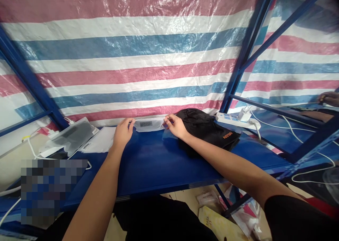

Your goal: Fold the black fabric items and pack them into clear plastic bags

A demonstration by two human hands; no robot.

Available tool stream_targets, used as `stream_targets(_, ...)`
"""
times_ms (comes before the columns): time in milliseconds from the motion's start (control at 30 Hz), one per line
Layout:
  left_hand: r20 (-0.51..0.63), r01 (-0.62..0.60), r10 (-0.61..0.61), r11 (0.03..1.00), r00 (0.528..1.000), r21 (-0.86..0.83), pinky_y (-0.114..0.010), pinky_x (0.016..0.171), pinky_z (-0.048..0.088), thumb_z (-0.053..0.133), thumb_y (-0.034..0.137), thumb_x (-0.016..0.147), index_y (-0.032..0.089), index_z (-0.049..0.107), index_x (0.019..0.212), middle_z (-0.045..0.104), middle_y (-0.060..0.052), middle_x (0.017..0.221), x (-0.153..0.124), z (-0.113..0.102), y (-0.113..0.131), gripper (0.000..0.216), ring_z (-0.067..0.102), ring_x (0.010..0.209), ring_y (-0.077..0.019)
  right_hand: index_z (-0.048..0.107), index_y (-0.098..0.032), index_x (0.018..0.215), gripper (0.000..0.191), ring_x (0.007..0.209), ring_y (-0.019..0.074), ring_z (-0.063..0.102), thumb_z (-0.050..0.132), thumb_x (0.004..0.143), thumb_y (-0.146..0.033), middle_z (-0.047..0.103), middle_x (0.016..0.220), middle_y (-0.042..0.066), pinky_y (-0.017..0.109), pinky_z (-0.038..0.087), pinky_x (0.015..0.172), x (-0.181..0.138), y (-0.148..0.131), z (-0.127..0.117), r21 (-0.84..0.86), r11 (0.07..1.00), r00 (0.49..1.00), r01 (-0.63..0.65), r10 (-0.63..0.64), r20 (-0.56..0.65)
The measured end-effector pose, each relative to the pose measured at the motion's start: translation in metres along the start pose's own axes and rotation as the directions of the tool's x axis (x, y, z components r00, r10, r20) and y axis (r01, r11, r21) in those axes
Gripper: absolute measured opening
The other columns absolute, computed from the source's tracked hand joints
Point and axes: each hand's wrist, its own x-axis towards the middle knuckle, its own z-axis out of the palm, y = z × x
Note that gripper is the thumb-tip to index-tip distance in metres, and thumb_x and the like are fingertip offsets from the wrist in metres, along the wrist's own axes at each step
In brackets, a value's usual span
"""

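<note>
A frosted plastic bag (150, 125) with a white top edge and a small block of dark print is stretched between my hands above the blue shelf (148, 167). My left hand (123, 131) pinches its left top corner. At the opposite corner, the fingers of my right hand (175, 125) are closed on the edge. Black folded fabric (197, 128) with orange lettering lies just right of my right hand, partly behind my forearm. Beside my left hand rests a pile of white sheets or flat bags (99, 141), whose exact kind I cannot tell.
Grey translucent packaging (76, 135) and white cables lie at the left. A power strip (235, 120) with plugs sits at the back right. Blue metal posts (239, 71) frame the shelf before striped sheeting (148, 71). Another person's hand (329, 99) shows far right.
</note>
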Motion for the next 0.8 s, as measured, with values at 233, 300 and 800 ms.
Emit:
stream_targets(233,-0.132,0.081,-0.106,0.98,0.986,-0.184,-0.033,0.09,0.061,0.059,0.045,0.108,0.024,0.075,0.116,0.082,-0.006,0.115,0.001,-0.005,0.022,0.028,0.078,0.105,-0.024,0.062,-0.023,0.099,0.062,0.066,0.0198,0.071,0.091,0.072,-0.071,0.072,0.079,0.002,0.029,0.058,0.053,0.007,-0.002,0.014,0.42,0.869,0.965,-0.261,0.22,0.145)
stream_targets(300,-0.156,0.13,-0.164,0.969,0.974,-0.212,-0.034,0.095,0.06,0.058,0.05,0.108,0.025,0.076,0.119,0.083,-0.006,0.116,0.002,-0.007,0.02,0.032,0.078,0.108,-0.0245,0.064,-0.021,0.093,0.063,0.06,0.0163,0.066,0.091,0.07,-0.073,0.071,0.073,0.001,0.029,0.058,0.056,0.014,-0.007,0.014,0.453,0.846,0.959,-0.282,0.234,0.16)
stream_targets(800,0.102,0.297,-0.363,0.87,0.926,0.394,-0.058,0.121,0.043,0.058,0.029,0.1,0.021,0.075,0.126,0.072,-0.018,0.139,-0.016,0.014,-0.006,0.032,0.061,0.136,-0.0385,0.063,-0.023,0.099,0.032,0.06,0.0114,0.055,0.065,0.107,-0.054,0.054,0.069,-0.006,0.022,0.048,0.058,0.136,-0.124,0.154,0.483,0.876,0.979,0.017,-0.112,0.169)
